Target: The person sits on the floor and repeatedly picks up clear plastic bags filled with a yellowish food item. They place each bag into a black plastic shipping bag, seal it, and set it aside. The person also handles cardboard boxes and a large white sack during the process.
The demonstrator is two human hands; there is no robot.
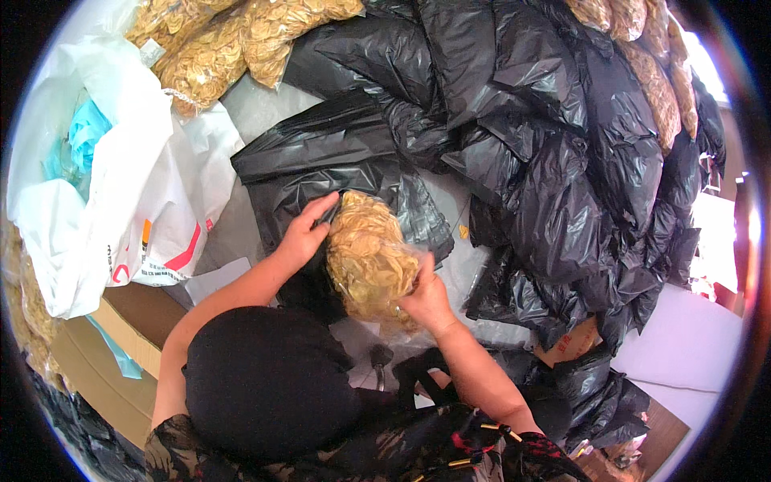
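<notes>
In front of me is a clear plastic bag (367, 253) filled with thin, dried yellow-brown slices. My right hand (430, 298) grips its right side, fingers bunching the clear film. On the other side, my left hand (304, 235) pinches the edge of a black plastic bag (283, 208), its fingertips right beside the clear bag. That black bag lies flat on a stack of similar ones, under and around the left part of the clear bag. Where the black bag's opening runs beneath the clear bag is hidden.
Filled black bags (542, 199) are heaped at the right and far side. More clear bags of slices (205, 66) lie at the upper left. A white printed sack (138, 181) with blue plastic inside stands left, above a cardboard box (102, 361). One loose slice (463, 231) lies on the grey surface.
</notes>
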